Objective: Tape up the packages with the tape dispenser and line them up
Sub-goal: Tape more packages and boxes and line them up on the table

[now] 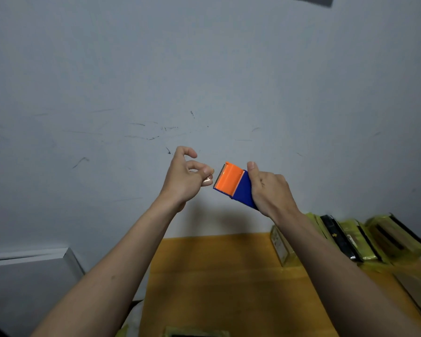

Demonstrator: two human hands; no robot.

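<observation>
head view: the tape dispenser (pixel 236 184) is held up in the air in front of the wall (pixel 204 69), above the far edge of the orange table (pixel 216 276), well apart from it. the right hand (pixel 270 190) is wrapped around its blue body, thumb laid along the top edge beside the orange guard; the toothed cutter end is pointed at the left hand (pixel 184 178).

the left hand's thumb and forefinger tips are brought together just beside the cutter, apparently pinching the loose tape end; the tape itself is too thin and clear to be confirmed. its other fingers are loosely curled.

the packages (pixel 365 239) are stood on edge in a row along the table's far right, wrapped in yellow-green film; the nearest one is partly hidden behind the right forearm. another package (pixel 195 333) is cut off at the bottom edge.

handling, judged: dispenser is rigid plastic, light, best gripped by the blue body, away from the serrated blade. tape is expected to be thin, sticky, prone to folding onto itself, so it should be taken at the very end and kept taut. packages look firm, with a slippery film skin.
</observation>
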